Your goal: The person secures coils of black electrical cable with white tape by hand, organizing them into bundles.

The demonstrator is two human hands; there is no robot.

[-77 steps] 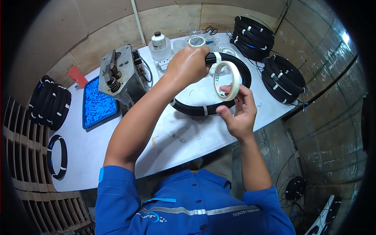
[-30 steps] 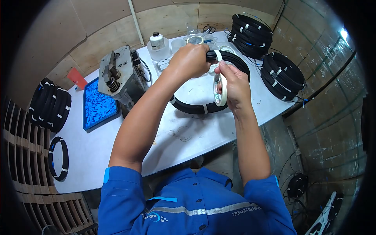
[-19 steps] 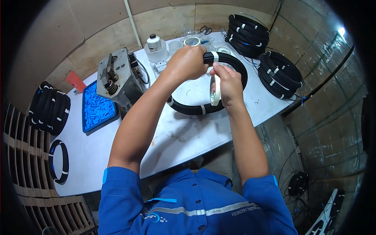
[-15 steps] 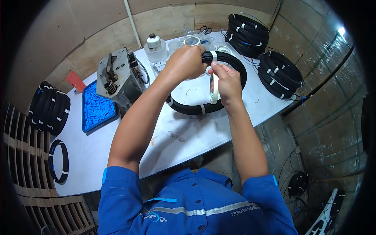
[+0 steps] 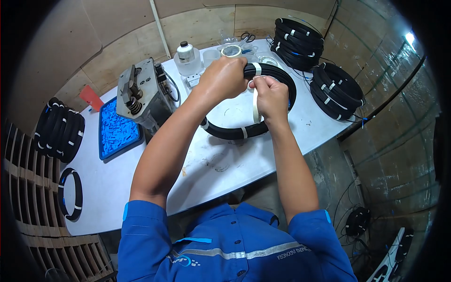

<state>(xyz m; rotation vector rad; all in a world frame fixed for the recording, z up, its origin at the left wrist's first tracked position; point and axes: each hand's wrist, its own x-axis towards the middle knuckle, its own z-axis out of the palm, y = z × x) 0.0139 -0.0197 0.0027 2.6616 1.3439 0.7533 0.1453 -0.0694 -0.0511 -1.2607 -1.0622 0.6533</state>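
A coil of black cable (image 5: 224,132) is held tilted above the white table, bound in places with pale tape bands. My left hand (image 5: 224,75) is wrapped round the coil's upper left part. Beside it, a white tape band (image 5: 257,68) crosses the top of the coil. My right hand (image 5: 271,96) is closed on a roll of masking tape (image 5: 256,107), seen nearly edge-on inside the ring of the coil. Its thumb and forefinger are pinched together close to my left hand. The fingers hide part of the roll.
Left on the table (image 5: 206,178) stand a metal machine (image 5: 152,101), a tray of blue pieces (image 5: 115,129), a red-orange container (image 5: 91,98) and black coils (image 5: 59,129). More coils (image 5: 297,44) stand right. Behind are a white bottle (image 5: 185,51), scissors (image 5: 247,36) and another tape roll (image 5: 231,50).
The tape roll has turned more edge-on as my right hand rotated slightly. My left hand stays on the coil, which has barely shifted.
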